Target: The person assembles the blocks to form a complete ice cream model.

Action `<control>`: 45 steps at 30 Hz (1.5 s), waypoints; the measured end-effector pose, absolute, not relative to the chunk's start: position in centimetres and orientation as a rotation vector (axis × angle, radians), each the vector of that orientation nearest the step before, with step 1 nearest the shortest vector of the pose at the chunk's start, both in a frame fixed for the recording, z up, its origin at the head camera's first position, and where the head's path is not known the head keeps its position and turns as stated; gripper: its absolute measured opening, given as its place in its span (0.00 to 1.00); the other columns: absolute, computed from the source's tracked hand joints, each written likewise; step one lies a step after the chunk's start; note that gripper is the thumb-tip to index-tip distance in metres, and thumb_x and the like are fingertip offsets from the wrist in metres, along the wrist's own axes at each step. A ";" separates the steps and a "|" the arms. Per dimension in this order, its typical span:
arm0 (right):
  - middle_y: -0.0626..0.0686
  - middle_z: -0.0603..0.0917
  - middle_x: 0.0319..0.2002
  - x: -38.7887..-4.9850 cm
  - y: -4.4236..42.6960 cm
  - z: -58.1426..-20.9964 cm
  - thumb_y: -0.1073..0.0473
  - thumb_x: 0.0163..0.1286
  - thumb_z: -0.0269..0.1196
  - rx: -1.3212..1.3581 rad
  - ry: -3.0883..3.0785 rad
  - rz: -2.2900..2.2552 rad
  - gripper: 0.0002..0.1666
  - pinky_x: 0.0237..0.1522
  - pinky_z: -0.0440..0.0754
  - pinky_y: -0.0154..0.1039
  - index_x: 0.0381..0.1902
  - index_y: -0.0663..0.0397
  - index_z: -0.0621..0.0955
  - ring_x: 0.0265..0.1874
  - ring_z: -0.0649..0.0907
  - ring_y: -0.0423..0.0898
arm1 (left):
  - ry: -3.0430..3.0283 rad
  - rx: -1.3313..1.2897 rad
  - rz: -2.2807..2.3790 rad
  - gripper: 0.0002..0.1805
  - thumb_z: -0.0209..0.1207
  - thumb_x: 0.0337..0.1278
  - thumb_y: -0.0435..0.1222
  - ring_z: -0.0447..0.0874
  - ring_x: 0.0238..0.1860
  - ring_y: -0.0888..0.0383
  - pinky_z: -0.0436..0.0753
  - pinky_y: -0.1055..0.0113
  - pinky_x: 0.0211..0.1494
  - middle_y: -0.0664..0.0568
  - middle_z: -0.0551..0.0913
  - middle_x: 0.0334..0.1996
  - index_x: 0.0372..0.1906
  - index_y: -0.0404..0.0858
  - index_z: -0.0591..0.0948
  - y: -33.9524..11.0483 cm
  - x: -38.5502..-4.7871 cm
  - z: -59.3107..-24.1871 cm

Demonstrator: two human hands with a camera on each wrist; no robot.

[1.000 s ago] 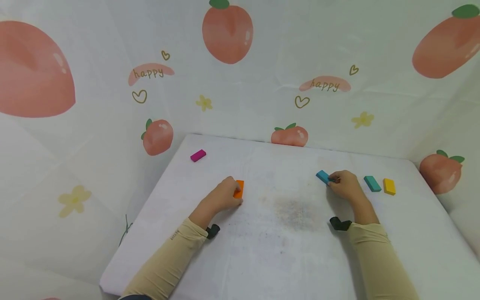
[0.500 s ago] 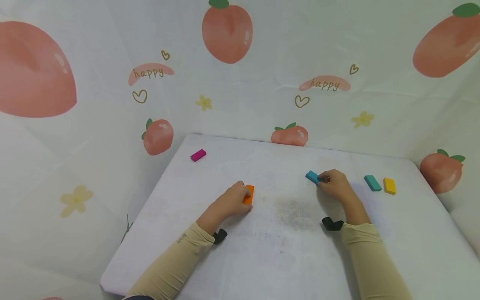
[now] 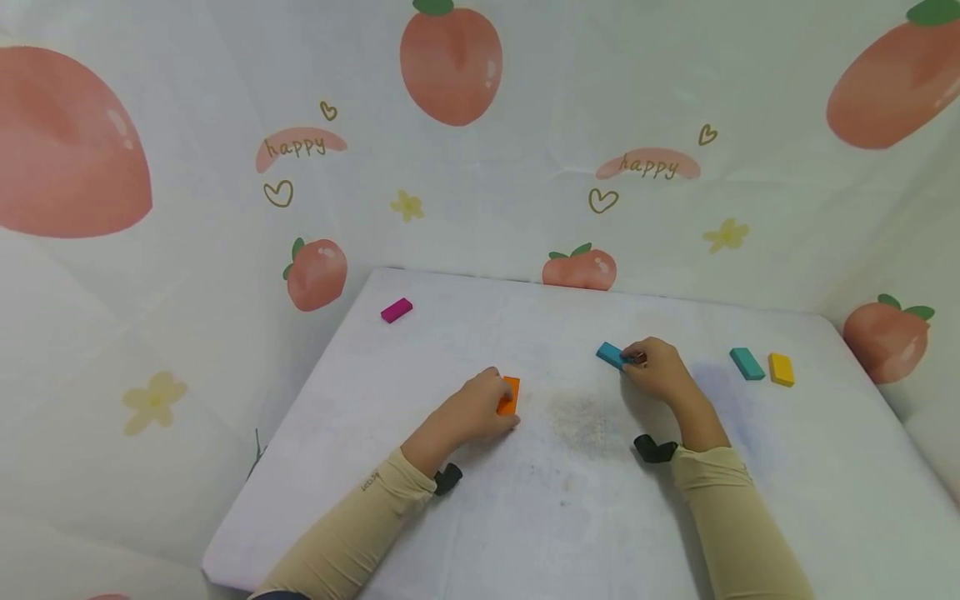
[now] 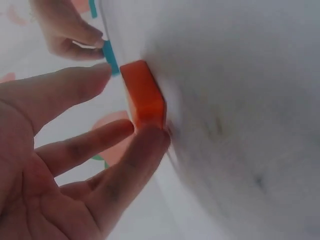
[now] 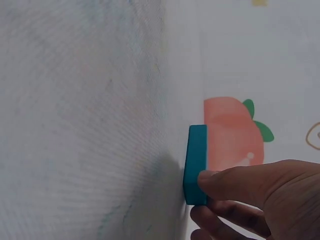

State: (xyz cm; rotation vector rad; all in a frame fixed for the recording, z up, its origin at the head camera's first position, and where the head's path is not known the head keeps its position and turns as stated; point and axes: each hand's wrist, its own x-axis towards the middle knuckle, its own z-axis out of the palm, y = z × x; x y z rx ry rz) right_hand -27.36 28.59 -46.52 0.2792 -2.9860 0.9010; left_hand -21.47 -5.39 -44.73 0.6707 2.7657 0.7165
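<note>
In the head view, my left hand (image 3: 474,408) holds an orange rectangular block (image 3: 512,395) low over the white table, near its middle. The left wrist view has one fingertip against the lower end of the orange block (image 4: 143,87) and another digit beside its upper end. Further right, my right hand (image 3: 662,368) grips one end of a blue rectangular block (image 3: 611,355), whose free end points left. The right wrist view puts the thumb on a face of the blue block (image 5: 196,160), with the other fingers partly hidden behind it.
A magenta block (image 3: 397,310) lies at the table's far left. At the right lie a teal block (image 3: 747,364) and a yellow block (image 3: 781,369), side by side. A peach-printed cloth (image 3: 480,192) hangs behind the white table (image 3: 495,525).
My left hand has moved right and slightly nearer with the orange block. My right hand has moved left with the blue block, so the two blocks are closer together.
</note>
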 end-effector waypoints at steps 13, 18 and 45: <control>0.70 0.85 0.49 -27.2 29.1 -46.2 0.67 0.72 0.65 0.236 -3.008 0.841 0.14 0.54 0.84 0.63 0.50 0.72 0.88 0.50 0.84 0.66 | 2.778 0.994 0.663 0.23 0.68 0.71 0.43 0.83 0.50 0.54 0.85 0.65 0.59 0.41 0.81 0.56 0.61 0.32 0.85 -0.2 -25.2 -42.9; 0.69 0.86 0.47 -27.6 29.1 -45.9 0.67 0.71 0.66 0.270 -2.990 0.841 0.13 0.54 0.85 0.63 0.48 0.72 0.88 0.49 0.85 0.65 | 2.759 1.100 0.635 0.22 0.66 0.73 0.41 0.83 0.54 0.55 0.83 0.68 0.63 0.42 0.82 0.58 0.63 0.33 0.84 3.0 -27.3 -42.2; 0.69 0.87 0.44 -28.3 29.3 -47.2 0.68 0.68 0.67 0.301 -2.932 0.921 0.12 0.51 0.85 0.62 0.45 0.73 0.89 0.45 0.86 0.65 | 2.720 1.240 0.307 0.12 0.61 0.67 0.22 0.72 0.44 0.60 0.77 0.69 0.59 0.47 0.83 0.50 0.51 0.34 0.87 11.4 -33.7 -45.0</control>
